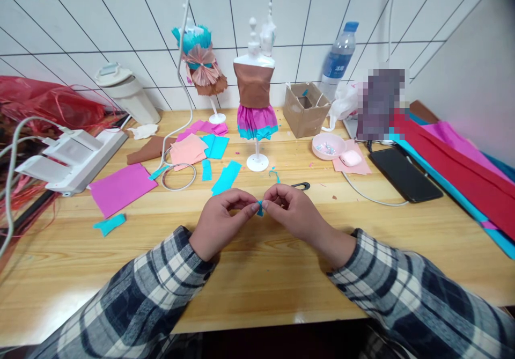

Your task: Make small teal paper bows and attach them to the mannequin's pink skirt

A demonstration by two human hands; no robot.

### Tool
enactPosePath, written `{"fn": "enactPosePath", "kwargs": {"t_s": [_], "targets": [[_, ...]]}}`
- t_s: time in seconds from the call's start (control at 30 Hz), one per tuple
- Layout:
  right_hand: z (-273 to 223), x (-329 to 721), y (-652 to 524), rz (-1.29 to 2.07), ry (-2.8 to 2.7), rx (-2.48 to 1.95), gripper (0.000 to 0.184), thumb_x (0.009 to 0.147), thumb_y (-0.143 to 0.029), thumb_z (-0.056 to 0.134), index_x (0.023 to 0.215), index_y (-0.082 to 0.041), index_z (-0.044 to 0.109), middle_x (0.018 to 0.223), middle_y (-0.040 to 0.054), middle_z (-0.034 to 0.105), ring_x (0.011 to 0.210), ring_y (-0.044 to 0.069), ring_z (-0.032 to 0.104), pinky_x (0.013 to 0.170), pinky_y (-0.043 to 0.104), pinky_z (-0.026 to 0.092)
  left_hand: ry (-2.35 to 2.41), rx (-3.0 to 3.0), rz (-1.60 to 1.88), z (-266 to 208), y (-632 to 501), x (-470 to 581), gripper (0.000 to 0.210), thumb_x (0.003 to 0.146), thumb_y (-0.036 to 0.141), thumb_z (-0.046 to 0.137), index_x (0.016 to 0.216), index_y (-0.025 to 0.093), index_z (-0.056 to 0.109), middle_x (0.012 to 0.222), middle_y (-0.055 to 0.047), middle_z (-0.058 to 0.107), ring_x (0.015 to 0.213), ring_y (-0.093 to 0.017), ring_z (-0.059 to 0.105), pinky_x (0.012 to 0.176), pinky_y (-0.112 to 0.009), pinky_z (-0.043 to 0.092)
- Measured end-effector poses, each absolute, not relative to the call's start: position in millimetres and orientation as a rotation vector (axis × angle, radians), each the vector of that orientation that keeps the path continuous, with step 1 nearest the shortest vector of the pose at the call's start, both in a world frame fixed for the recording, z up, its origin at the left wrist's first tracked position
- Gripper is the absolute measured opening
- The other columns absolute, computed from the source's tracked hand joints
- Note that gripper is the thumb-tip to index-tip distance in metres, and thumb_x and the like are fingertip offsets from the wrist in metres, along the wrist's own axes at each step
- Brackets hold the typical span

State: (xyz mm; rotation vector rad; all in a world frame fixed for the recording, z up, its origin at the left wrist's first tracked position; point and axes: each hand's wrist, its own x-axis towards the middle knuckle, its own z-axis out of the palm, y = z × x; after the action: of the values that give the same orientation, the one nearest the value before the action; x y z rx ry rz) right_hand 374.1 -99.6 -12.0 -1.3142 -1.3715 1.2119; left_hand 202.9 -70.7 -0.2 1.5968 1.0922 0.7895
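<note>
Between my fingertips, low over the table, is a small piece of turquoise paper (260, 209). My left hand (225, 217) pinches it from the left, thumb against forefinger. From the other side my right hand (300, 214) pinches the same piece, its fingers curled. Just beyond my right hand lies a black-handled tool (301, 185), partly hidden by that hand. Straight ahead stands a small white mannequin dressed in a brown top (253, 85) and a magenta skirt with a turquoise hem (256, 120). A turquoise strip (227, 177) lies beyond my left hand.
Magenta paper (123, 189), peach sheets (188, 151) and a looped cable (179, 188) lie left. Behind stand a second dressed mannequin (203, 61), a cardboard box (306, 109) and a bottle (338, 58). On the right are a pink bowl (328, 147) and a phone (404, 174).
</note>
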Motion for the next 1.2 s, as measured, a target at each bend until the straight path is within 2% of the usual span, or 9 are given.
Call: {"fn": "enactPosePath", "kwargs": {"t_s": [0.13, 0.27, 0.43, 0.53, 0.6, 0.73, 0.9, 1.03, 1.2], "targets": [[-12.4, 371.7, -99.4, 1.315, -1.21, -1.282, 0.014, 0.076, -0.031, 0.062, 0.075, -0.018, 0.056, 0.064, -0.0045, 0.053, 0.052, 0.008, 0.046, 0.05, 0.022, 0.038, 1.079, 1.398, 0.834, -1.4, -72.4, 204.2, 0.018, 0.07, 0.03, 0.075, 0.074, 0.014, 0.067, 0.07, -0.001, 0.066, 0.065, -0.012, 0.058, 0.063, -0.023, 0.046], [-14.9, 367.7, -100.1, 1.515, -0.98, -1.193, 0.023, 0.075, -0.039, 0.065, 0.077, -0.019, 0.055, 0.071, -0.0034, 0.058, 0.052, 0.008, 0.051, 0.051, 0.023, 0.043, 1.058, 1.136, 0.911, -8.2, -75.0, 206.2, 0.018, 0.069, 0.029, 0.078, 0.075, 0.015, 0.069, 0.07, 0.0, 0.068, 0.066, -0.01, 0.059, 0.066, -0.022, 0.046], [-17.1, 366.9, -101.5, 1.613, -0.889, -1.143, 0.027, 0.072, -0.041, 0.068, 0.079, -0.018, 0.056, 0.074, -0.0022, 0.06, 0.055, 0.008, 0.054, 0.053, 0.023, 0.048, 1.042, 0.984, 0.911, -13.4, -75.2, 207.4, 0.018, 0.069, 0.03, 0.078, 0.079, 0.017, 0.07, 0.069, 0.001, 0.068, 0.064, -0.01, 0.061, 0.064, -0.023, 0.047], [-17.8, 367.8, -102.1, 1.624, -0.912, -1.18, 0.028, 0.073, -0.041, 0.068, 0.087, -0.019, 0.059, 0.081, -0.0009, 0.061, 0.059, 0.009, 0.057, 0.05, 0.023, 0.05, 1.049, 1.008, 0.904, -13.6, -74.2, 206.8, 0.019, 0.069, 0.031, 0.078, 0.078, 0.016, 0.07, 0.07, -0.001, 0.07, 0.066, -0.011, 0.062, 0.065, -0.023, 0.048], [-18.1, 368.0, -102.3, 1.602, -0.988, -1.225, 0.027, 0.073, -0.04, 0.068, 0.088, -0.018, 0.06, 0.077, -0.0013, 0.059, 0.057, 0.01, 0.056, 0.047, 0.022, 0.05, 1.064, 1.039, 0.912, -13.7, -73.7, 206.2, 0.02, 0.068, 0.031, 0.079, 0.078, 0.015, 0.07, 0.071, -0.001, 0.07, 0.067, -0.011, 0.061, 0.066, -0.023, 0.048], [-17.7, 368.8, -101.5, 1.526, -1.128, -1.259, 0.02, 0.074, -0.036, 0.067, 0.078, -0.017, 0.061, 0.062, -0.0042, 0.055, 0.049, 0.008, 0.051, 0.045, 0.021, 0.047, 1.101, 1.109, 0.894, -11.9, -73.5, 205.3, 0.024, 0.069, 0.034, 0.078, 0.079, 0.015, 0.069, 0.073, -0.002, 0.07, 0.069, -0.012, 0.061, 0.067, -0.023, 0.048], [-15.5, 373.2, -99.5, 1.474, -1.165, -1.285, 0.019, 0.076, -0.035, 0.064, 0.076, -0.017, 0.06, 0.061, -0.0052, 0.053, 0.046, 0.007, 0.049, 0.043, 0.021, 0.043, 1.07, 1.245, 0.767, -4.2, -73.4, 206.1, 0.032, 0.071, 0.039, 0.075, 0.093, 0.017, 0.066, 0.075, -0.001, 0.067, 0.07, -0.014, 0.061, 0.059, -0.023, 0.046], [-13.6, 375.7, -98.8, 1.418, -1.241, -1.315, 0.018, 0.077, -0.034, 0.063, 0.076, -0.017, 0.061, 0.063, -0.0044, 0.053, 0.046, 0.007, 0.048, 0.043, 0.022, 0.042, 1.097, 1.393, 0.742, -0.6, -72.1, 206.5, 0.026, 0.069, 0.039, 0.074, 0.078, 0.016, 0.066, 0.072, 0.0, 0.064, 0.065, -0.012, 0.057, 0.061, -0.023, 0.045], [-13.1, 378.6, -97.8, 1.399, -1.324, -1.37, 0.016, 0.079, -0.034, 0.06, 0.077, -0.018, 0.06, 0.061, -0.0042, 0.052, 0.046, 0.009, 0.049, 0.044, 0.023, 0.042, 1.091, 1.424, 0.74, 0.3, -67.9, 201.9, 0.027, 0.07, 0.04, 0.074, 0.073, 0.015, 0.064, 0.069, 0.0, 0.063, 0.061, -0.011, 0.053, 0.057, -0.022, 0.042]]}}
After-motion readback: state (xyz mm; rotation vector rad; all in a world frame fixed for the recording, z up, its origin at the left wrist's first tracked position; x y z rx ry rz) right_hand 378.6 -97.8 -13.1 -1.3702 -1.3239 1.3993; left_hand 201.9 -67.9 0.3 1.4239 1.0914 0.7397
